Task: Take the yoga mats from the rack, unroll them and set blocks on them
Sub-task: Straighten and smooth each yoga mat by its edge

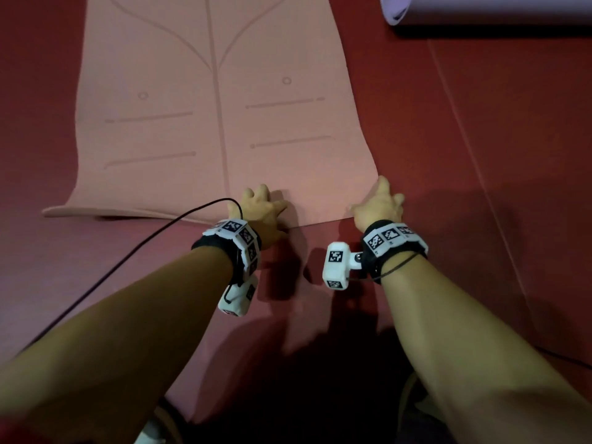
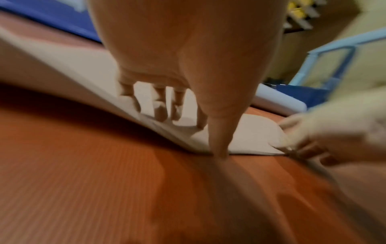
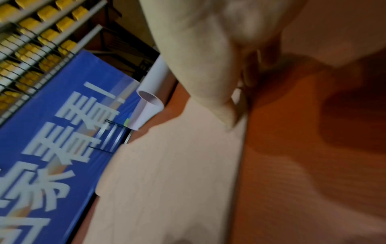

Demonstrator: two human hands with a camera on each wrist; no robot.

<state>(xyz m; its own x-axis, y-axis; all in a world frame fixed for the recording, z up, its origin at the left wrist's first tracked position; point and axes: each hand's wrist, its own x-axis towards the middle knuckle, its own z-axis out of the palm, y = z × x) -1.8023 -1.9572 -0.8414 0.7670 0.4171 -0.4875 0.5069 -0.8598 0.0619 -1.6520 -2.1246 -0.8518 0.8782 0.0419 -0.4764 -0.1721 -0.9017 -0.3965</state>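
A pink yoga mat [image 1: 224,123] lies unrolled on the red floor, its near end by my hands. My left hand [image 1: 269,200] presses down on that near edge with spread fingers, the thumb reaching the mat's rim [image 2: 250,138]. My right hand [image 1: 371,197] is at the near right corner, where its thumb lies on top of the mat [image 3: 167,165] and its fingers curl at the edge, pinching it. In the left wrist view the corner is lifted slightly at the right hand [image 2: 313,140]. No blocks are in view.
A rolled lavender mat [image 1: 480,8] lies on the red floor [image 1: 480,155] at the far right. A black cable [image 1: 128,267] trails from my left wrist. A blue banner [image 3: 52,132] and yellow seats [image 3: 31,33] stand beyond the mats.
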